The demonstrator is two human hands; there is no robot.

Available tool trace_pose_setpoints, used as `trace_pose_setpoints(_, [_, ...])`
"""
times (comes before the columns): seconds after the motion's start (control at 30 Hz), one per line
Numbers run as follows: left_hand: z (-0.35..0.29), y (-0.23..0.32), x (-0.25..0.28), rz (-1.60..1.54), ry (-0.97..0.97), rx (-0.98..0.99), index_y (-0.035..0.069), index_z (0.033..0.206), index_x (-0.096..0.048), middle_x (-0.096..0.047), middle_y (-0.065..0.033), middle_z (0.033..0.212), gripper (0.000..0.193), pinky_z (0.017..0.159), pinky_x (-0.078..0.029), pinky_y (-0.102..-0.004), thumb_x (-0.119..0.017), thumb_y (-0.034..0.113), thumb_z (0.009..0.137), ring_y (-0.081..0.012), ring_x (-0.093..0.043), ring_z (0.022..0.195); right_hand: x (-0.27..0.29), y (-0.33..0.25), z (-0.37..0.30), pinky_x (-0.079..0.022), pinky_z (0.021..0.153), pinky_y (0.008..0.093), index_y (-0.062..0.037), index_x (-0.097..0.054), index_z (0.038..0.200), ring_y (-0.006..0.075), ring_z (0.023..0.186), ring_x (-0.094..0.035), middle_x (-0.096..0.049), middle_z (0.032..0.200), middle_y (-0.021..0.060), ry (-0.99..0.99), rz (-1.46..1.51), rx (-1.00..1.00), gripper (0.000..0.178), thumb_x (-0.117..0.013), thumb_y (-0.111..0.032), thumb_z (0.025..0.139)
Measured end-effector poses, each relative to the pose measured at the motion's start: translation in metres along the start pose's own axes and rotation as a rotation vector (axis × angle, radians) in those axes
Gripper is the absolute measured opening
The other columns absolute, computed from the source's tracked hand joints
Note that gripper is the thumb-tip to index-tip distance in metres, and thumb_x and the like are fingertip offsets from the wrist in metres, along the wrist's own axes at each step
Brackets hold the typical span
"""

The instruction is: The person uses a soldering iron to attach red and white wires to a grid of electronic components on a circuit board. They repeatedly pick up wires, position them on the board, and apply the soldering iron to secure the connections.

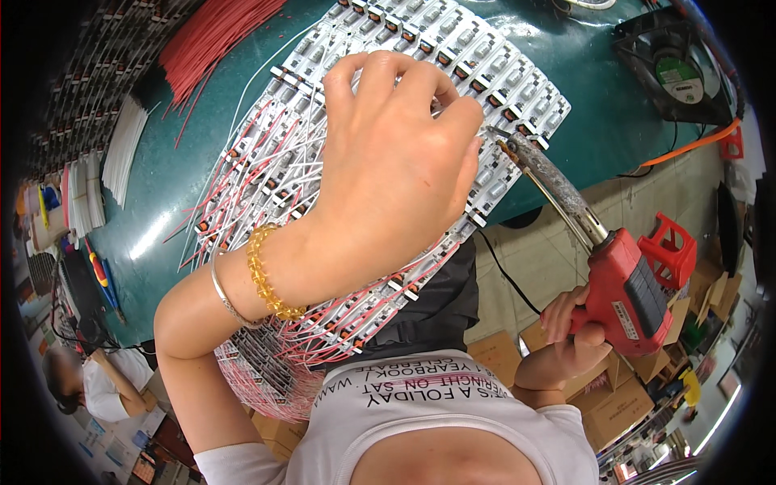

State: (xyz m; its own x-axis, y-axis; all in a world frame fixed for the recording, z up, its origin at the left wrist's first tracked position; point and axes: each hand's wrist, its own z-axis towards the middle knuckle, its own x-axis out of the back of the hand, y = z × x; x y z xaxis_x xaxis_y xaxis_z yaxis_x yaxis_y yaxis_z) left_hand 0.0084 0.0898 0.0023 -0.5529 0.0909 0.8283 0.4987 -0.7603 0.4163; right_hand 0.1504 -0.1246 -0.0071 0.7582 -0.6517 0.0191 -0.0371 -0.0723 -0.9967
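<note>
A panel of small white circuit boards (453,36) lies in rows across the table and hangs over its near edge. Red and white wires (267,162) run from many of the boards. Over the panel is my left hand (396,153), its back up and fingers curled down; the fingertips, and whatever they pinch, are hidden. My right hand (570,331) grips the handle of a red soldering gun (626,295). The gun's metal barrel slants up and left, and its tip is beside my left thumb at the panel's right side.
Bundles of red wires (214,48) and white wires (125,149) lie on the green table (162,218). A black fan (675,73) stands at the far right. Hand tools (103,271) lie at the left edge. Cardboard boxes (610,408) are on the floor; another person (117,380) sits lower left.
</note>
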Motion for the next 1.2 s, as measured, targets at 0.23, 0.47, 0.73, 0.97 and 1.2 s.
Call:
trace_pose_setpoints(0.23, [0.000,0.001,-0.002,0.033,0.017,-0.040,0.007,0.070,-0.058,-0.056,-0.0041,0.089,0.010,0.082,-0.033,-0.0399,-0.067,0.008,0.068,-0.0264,-0.048,0.091,0.006,-0.002,0.003,-0.037,0.040,0.0231,0.0099,-0.040,0.116,0.0099,0.036,-0.041,-0.043,0.047,-0.0007,-0.118,0.069,0.055,0.076,-0.058,-0.054,0.080])
trace_pose_setpoints(0.47, [-0.002,0.000,0.001,0.069,0.009,-0.047,0.008,0.073,-0.059,-0.056,-0.0043,0.088,0.010,0.082,-0.033,-0.0399,-0.068,0.010,0.069,-0.0262,-0.048,0.093,0.004,-0.004,0.007,-0.036,0.039,0.0224,0.0112,-0.036,0.122,0.0092,0.036,-0.041,-0.042,0.047,-0.0014,-0.192,0.117,0.056,0.078,-0.055,-0.054,0.083])
trace_pose_setpoints(0.73, [-0.042,-0.108,0.113,0.728,0.244,0.217,0.014,0.093,-0.065,-0.064,-0.0039,0.097,0.017,0.078,-0.043,-0.0345,-0.065,0.020,0.077,-0.0242,-0.058,0.091,0.006,-0.003,0.008,-0.034,0.039,0.0226,0.0120,-0.033,0.123,0.0093,0.036,-0.038,-0.040,0.048,-0.0008,-0.163,0.161,0.128,0.072,-0.047,-0.049,0.088])
trace_pose_setpoints(0.97, [-0.143,-0.254,0.170,0.667,0.015,0.601,0.011,0.100,-0.059,-0.064,-0.0066,0.091,0.020,0.077,-0.041,-0.0411,-0.058,0.022,0.083,-0.0254,-0.058,0.087,-0.001,-0.006,0.013,-0.035,0.039,0.0228,0.0122,-0.033,0.122,0.0092,0.036,-0.038,-0.040,0.049,-0.0007,-0.214,0.196,0.159,0.070,-0.046,-0.048,0.089])
trace_pose_setpoints(1.2, [-0.137,-0.239,0.158,0.945,-0.031,0.379,0.006,0.094,-0.055,-0.061,-0.0090,0.084,0.011,0.073,-0.040,-0.0403,-0.054,0.011,0.085,-0.0292,-0.056,0.082,-0.002,-0.006,0.010,-0.036,0.039,0.0227,0.0113,-0.033,0.122,0.0092,0.036,-0.038,-0.039,0.049,-0.0005,-0.231,0.182,0.171,0.067,-0.045,-0.046,0.091])
